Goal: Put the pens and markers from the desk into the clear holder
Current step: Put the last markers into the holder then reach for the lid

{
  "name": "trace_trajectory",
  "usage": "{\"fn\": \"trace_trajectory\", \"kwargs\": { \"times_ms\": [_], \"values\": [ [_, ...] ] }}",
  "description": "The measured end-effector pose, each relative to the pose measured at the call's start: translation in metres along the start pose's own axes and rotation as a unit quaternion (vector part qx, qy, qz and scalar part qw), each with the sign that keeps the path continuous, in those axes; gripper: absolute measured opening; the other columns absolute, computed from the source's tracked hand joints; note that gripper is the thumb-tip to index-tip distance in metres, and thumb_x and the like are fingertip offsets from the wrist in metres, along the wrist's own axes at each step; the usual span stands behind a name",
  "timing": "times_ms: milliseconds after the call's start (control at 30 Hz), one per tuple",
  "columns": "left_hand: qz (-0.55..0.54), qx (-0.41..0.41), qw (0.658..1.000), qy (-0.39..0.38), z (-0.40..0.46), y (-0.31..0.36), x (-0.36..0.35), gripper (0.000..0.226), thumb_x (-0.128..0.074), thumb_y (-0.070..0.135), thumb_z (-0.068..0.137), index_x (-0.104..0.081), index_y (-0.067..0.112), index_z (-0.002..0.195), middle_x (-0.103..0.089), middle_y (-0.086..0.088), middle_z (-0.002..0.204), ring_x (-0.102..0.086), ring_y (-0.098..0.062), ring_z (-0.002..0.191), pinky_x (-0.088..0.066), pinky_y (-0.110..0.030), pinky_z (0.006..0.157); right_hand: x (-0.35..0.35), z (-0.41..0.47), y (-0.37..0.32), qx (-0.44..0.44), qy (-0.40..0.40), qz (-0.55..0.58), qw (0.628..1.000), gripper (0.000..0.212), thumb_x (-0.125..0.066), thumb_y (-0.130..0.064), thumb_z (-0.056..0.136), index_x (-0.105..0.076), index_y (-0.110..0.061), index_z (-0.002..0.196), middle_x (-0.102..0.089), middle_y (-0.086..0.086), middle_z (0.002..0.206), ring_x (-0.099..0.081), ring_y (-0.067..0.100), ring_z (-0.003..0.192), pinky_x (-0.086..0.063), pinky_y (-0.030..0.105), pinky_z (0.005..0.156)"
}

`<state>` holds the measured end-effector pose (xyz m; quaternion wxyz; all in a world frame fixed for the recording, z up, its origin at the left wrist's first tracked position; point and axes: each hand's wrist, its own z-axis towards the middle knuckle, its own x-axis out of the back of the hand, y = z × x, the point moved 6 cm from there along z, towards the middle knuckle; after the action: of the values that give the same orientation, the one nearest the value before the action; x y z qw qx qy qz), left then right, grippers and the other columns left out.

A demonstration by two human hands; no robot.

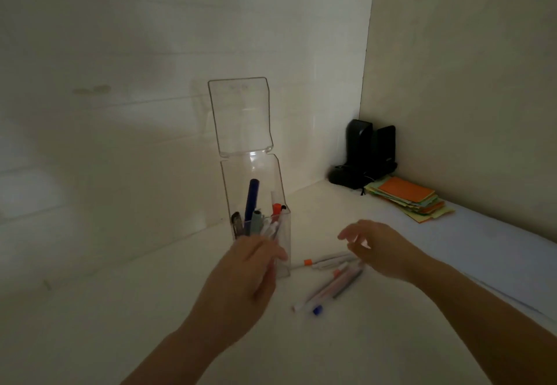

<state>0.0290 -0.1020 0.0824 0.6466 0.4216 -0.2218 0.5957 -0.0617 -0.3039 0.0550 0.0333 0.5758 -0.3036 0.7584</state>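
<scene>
The holder (256,197) is clear hard plastic, glossy, with bright glints along its edges and on its raised lid (239,116). Inside it stand smooth plastic pens (251,203), one dark blue and faintly shiny, one with an orange cap. Just right of the holder, the loose pens (331,276) on the desk (120,324) look like pale smooth plastic with orange and blue tips, though blur hides finer detail. The desk itself is white, matt and even. Far right of the holder, the stack of notes (410,200) is matt coloured paper with ragged edges. Behind it, the black speakers (367,152) have a dull plastic finish.
</scene>
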Motion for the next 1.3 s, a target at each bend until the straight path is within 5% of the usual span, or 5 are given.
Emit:
{"fn": "trace_trajectory", "kwargs": {
  "times_ms": [167, 733, 967, 1133, 1300],
  "values": [
    [0.042, 0.070, 0.979, -0.189, -0.006, 0.020, -0.083, 0.045, -0.038, 0.036, 0.092, -0.028, 0.023, 0.134, -0.034, 0.003, 0.142, -0.034, -0.015, 0.126, -0.030, -0.026, 0.104, -0.029, -0.008, 0.021, -0.005, -0.020, -0.072, 0.997, 0.035, -0.047, -0.006, 0.087, -0.055, -0.020, 0.118, -0.053, 0.005, 0.122, -0.048, 0.021, 0.114, -0.042, 0.032, 0.095],
    [-0.035, 0.223, 0.894, -0.386, -0.024, -0.009, -0.076, 0.026, -0.041, 0.026, 0.092, -0.037, 0.024, 0.117, -0.049, 0.002, 0.114, -0.051, -0.016, 0.107, -0.038, -0.021, 0.082, -0.051, -0.004, 0.003, 0.036, -0.140, -0.262, 0.954, 0.029, -0.045, -0.012, 0.091, -0.042, -0.007, 0.119, -0.047, 0.015, 0.123, -0.047, 0.030, 0.111, -0.043, 0.040, 0.087],
    [-0.331, 0.245, 0.894, -0.174, -0.029, -0.016, -0.026, 0.021, -0.045, 0.033, 0.089, -0.053, 0.015, 0.096, -0.052, 0.010, 0.050, -0.040, 0.002, 0.037, -0.032, -0.011, 0.041, -0.053, -0.010, 0.019, -0.016, -0.124, -0.053, 0.991, 0.012, -0.042, -0.011, 0.091, -0.040, -0.022, 0.085, -0.048, 0.003, 0.089, -0.057, 0.024, 0.089, -0.033, 0.025, 0.058],
    [-0.446, 0.236, 0.860, 0.074, -0.007, -0.028, 0.035, 0.022, -0.057, 0.044, 0.067, -0.067, 0.031, 0.081, -0.054, 0.006, 0.056, -0.040, -0.012, 0.054, -0.033, -0.021, 0.050, 0.004, -0.014, -0.018, -0.065, 0.026, 0.320, 0.945, 0.029, -0.043, -0.032, 0.094, -0.046, -0.020, 0.067, -0.043, -0.002, 0.063, -0.039, 0.011, 0.058, -0.034, 0.024, 0.058],
    [-0.470, 0.169, 0.851, 0.165, 0.040, -0.023, 0.081, 0.029, -0.047, 0.011, 0.089, -0.061, 0.033, 0.076, -0.063, 0.010, 0.069, -0.053, -0.023, 0.083, -0.044, -0.040, 0.083, 0.073, -0.006, -0.079, 0.019, 0.245, 0.275, 0.929, 0.034, -0.042, -0.033, 0.093, -0.051, -0.007, 0.073, -0.044, 0.005, 0.065, -0.041, 0.015, 0.058, -0.037, 0.022, 0.053]
  ]
}}
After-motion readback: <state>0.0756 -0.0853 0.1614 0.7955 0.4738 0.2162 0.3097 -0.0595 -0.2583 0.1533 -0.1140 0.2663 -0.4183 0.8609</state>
